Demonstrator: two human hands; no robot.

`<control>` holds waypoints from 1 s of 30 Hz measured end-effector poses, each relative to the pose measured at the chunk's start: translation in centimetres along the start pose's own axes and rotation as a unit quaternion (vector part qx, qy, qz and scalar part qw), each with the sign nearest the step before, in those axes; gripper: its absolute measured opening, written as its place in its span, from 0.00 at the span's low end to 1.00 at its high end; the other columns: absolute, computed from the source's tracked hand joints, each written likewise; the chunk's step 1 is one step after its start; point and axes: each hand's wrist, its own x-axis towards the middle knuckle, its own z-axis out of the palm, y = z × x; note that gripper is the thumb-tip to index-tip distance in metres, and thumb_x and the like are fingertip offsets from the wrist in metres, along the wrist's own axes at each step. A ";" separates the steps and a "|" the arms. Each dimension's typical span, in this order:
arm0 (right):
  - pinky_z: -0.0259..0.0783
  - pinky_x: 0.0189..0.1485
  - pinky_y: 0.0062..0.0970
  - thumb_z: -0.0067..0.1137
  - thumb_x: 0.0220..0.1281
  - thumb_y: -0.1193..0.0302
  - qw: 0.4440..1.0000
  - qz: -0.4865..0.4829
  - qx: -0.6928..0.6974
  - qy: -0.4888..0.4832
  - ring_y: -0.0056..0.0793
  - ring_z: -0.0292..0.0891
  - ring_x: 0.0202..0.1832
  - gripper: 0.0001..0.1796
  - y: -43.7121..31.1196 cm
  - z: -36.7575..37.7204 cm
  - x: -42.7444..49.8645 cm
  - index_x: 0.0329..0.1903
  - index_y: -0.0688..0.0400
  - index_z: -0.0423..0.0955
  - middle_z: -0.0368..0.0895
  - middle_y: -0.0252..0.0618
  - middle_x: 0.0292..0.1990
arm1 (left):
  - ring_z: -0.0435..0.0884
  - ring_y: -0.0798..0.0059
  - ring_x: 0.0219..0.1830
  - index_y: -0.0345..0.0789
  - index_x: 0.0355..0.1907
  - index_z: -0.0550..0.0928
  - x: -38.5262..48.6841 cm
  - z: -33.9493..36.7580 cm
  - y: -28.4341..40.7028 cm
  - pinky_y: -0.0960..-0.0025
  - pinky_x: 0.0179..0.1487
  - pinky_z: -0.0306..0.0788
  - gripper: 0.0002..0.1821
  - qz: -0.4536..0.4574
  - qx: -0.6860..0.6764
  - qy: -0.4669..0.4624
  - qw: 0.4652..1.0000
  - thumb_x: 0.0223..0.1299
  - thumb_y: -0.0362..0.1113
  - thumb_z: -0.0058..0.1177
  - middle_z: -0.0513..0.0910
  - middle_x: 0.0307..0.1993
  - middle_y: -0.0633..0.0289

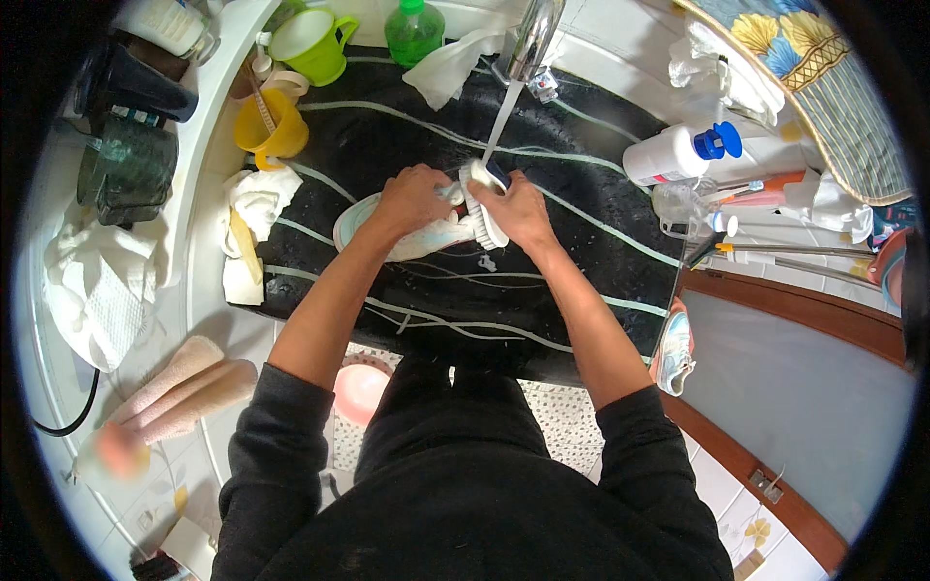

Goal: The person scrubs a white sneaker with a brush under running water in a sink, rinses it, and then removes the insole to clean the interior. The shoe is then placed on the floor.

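Note:
Under the tap, my left hand (415, 200) grips a pale sneaker (356, 221) around its opening, the shoe lying on its side or tilted over the black marbled washstand (436, 290). My right hand (517, 210) holds a scrub brush (479, 207) with white bristles and a dark part at its top. The bristles press against the right end of the shoe. A stream of water (501, 120) falls from the chrome faucet (536, 43) onto or just behind the brush. A blob of foam (487, 263) lies just below the brush.
At the left stand a yellow mug (287, 131), a green cup (309, 47) and crumpled white cloths or tissues (265, 192). A white bottle with a blue cap (665, 156) lies at right. Another sneaker (676, 352) rests beyond the right edge. A pink basin (361, 392) is below.

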 end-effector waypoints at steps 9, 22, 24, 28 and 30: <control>0.77 0.53 0.40 0.68 0.56 0.42 1.000 0.004 0.019 0.025 0.56 0.85 0.51 0.47 -0.9 0.0 0.0 0.53 0.81 0.75 0.84 0.72 0.42 | 0.86 0.49 0.44 0.32 0.42 0.89 -0.3 1.5 -0.6 0.55 0.51 0.78 0.14 0.050 0.035 0.092 0.994 0.54 0.36 0.62 0.88 0.41 0.50; 0.76 0.53 0.49 0.67 0.60 0.47 0.990 -0.078 -0.062 0.103 0.62 0.81 0.52 0.37 -1.6 1.4 0.1 0.50 0.73 0.74 0.83 0.65 0.45 | 0.79 0.74 0.28 0.28 0.38 0.88 1.6 2.4 -0.5 0.64 0.36 0.72 0.09 -0.068 -0.276 -0.004 0.959 0.60 0.32 0.59 0.86 0.29 0.57; 0.77 0.53 0.49 0.67 0.60 0.46 0.991 -0.029 -0.079 0.101 0.62 0.81 0.52 0.37 -2.1 1.8 1.3 0.49 0.73 0.74 0.82 0.67 0.47 | 0.79 0.71 0.29 0.26 0.40 0.88 1.6 2.3 -0.2 0.64 0.38 0.74 0.11 -0.094 -0.310 0.015 0.946 0.57 0.30 0.59 0.86 0.29 0.54; 0.78 0.52 0.48 0.68 0.60 0.46 0.999 -0.012 -0.045 -0.014 0.62 0.83 0.49 0.38 -3.0 0.9 0.0 0.50 0.74 0.73 0.82 0.67 0.48 | 0.80 0.74 0.30 0.27 0.39 0.87 1.6 2.0 -1.5 0.66 0.38 0.74 0.09 -0.121 -0.364 -0.017 0.923 0.63 0.31 0.58 0.87 0.31 0.58; 0.78 0.53 0.48 0.68 0.59 0.45 0.995 -0.084 -0.041 0.020 0.62 0.83 0.49 0.39 -3.1 1.6 -0.8 0.50 0.73 0.74 0.82 0.67 0.48 | 0.80 0.78 0.30 0.28 0.39 0.86 2.2 2.2 -2.2 0.69 0.37 0.75 0.09 -0.111 -0.396 -0.023 0.911 0.67 0.33 0.58 0.86 0.33 0.62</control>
